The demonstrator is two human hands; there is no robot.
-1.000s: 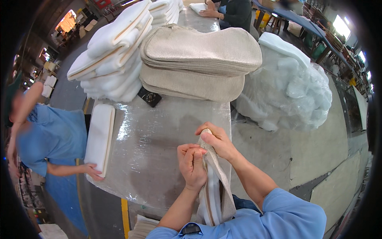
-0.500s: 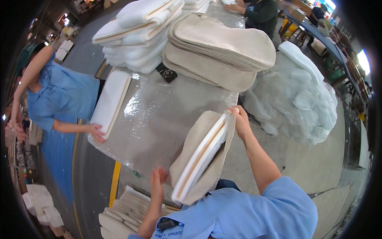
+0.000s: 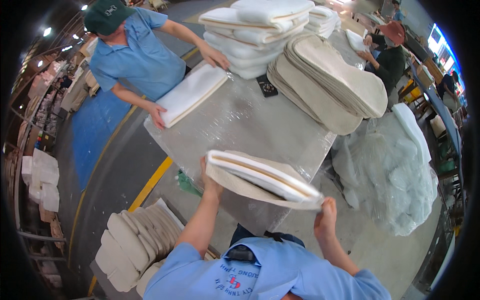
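Above the near end of the table I hold a beige fabric cushion cover (image 3: 237,184), gaping along its upper long side. Inside it lies a white padded cushion insert (image 3: 265,174) with a tan middle layer. My left hand (image 3: 210,178) grips the left end of the cover, its fingers partly hidden behind it. At the other end, my right hand (image 3: 326,220) is closed on the cover's corner. Across the table, a co-worker's hands (image 3: 216,55) rest on another white padded insert (image 3: 195,95) lying flat.
The plastic-covered table (image 3: 225,135) carries a stack of white inserts (image 3: 250,40) and a pile of beige covers (image 3: 335,75), with a small black object (image 3: 266,86) between them. A plastic-wrapped bundle (image 3: 385,175) stands right. Filled beige cushions (image 3: 135,240) are piled lower left. Another person (image 3: 390,55) works behind.
The cushion has swung from steeply upright to nearly level. My left hand, free before, has taken hold of its left end; my right hand has moved lower. The co-worker now has both hands on the insert.
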